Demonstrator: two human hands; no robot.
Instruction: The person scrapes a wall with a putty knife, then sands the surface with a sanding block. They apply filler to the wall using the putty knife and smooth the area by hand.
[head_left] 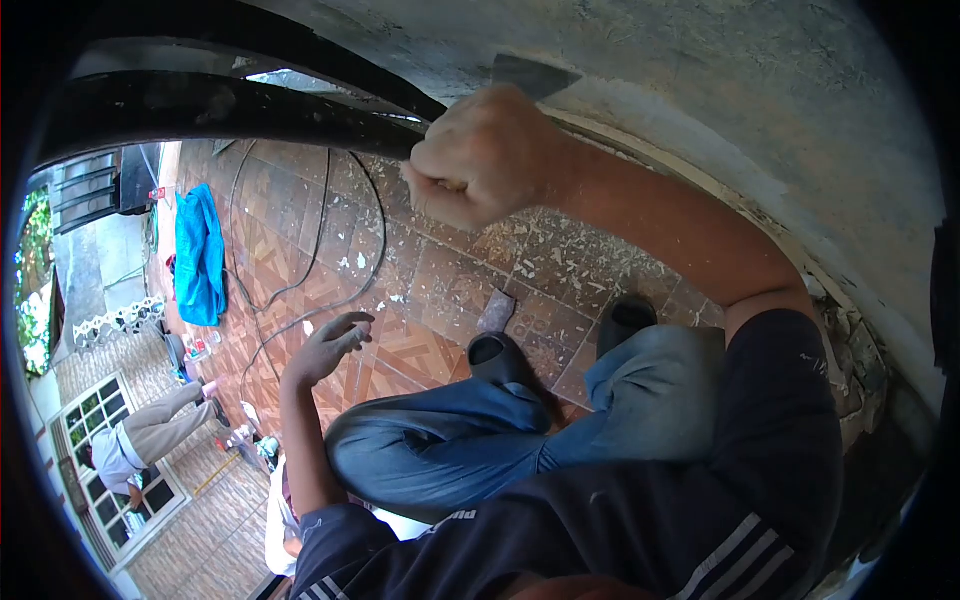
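My right hand (485, 155) is closed in a fist around the handle of a scraper (535, 76). The scraper's dark, flat blade shows beyond my knuckles, against the grey wall (720, 95). Most of the handle is hidden inside the fist. My left hand (335, 348) hangs above the tiled floor, fingers loosely bent and apart, with nothing in it. Pale flakes lie scattered over the floor (440, 285) below my right hand.
Dark bars (220, 110) run across the upper left, close to my fist. A black cable (380, 225) loops over the tiles near a blue tarp (200, 255). A small flat piece (497, 311) lies by my sandal (495, 358). Another person (150, 430) stands far left.
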